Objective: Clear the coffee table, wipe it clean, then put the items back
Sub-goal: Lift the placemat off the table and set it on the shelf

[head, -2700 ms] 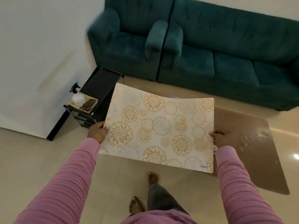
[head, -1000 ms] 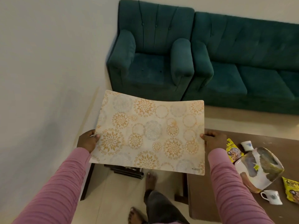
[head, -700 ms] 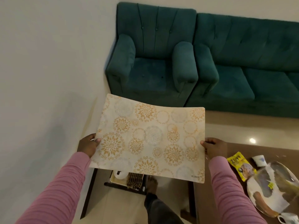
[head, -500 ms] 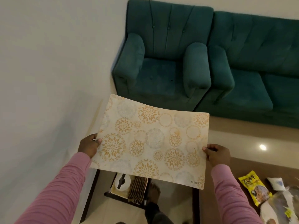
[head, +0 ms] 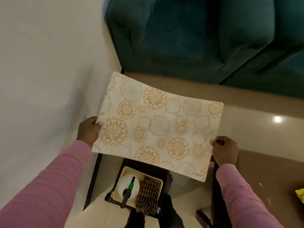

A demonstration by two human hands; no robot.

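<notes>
I hold a cream placemat [head: 158,125] with gold and grey flower circles flat in the air. My left hand [head: 88,130] grips its left edge and my right hand [head: 224,149] grips its right edge. It hangs above a small black side table [head: 115,199] by the wall. On that table a cream tray [head: 122,171] holds a white spray bottle [head: 127,185] with a green nozzle and a folded checked cloth [head: 148,193]. The brown coffee table [head: 263,171] shows at the lower right, partly behind my right arm.
A teal armchair [head: 181,35] and the matching sofa [head: 279,68] stand ahead. A white wall [head: 46,71] closes the left side. A yellow packet [head: 300,195] peeks in at the right edge on the coffee table. Glossy beige floor tiles lie between.
My view has tilted down and to the left. The mat stays gripped in both hands and now hangs over the side table. The plate and cups on the coffee table have slid out of view.
</notes>
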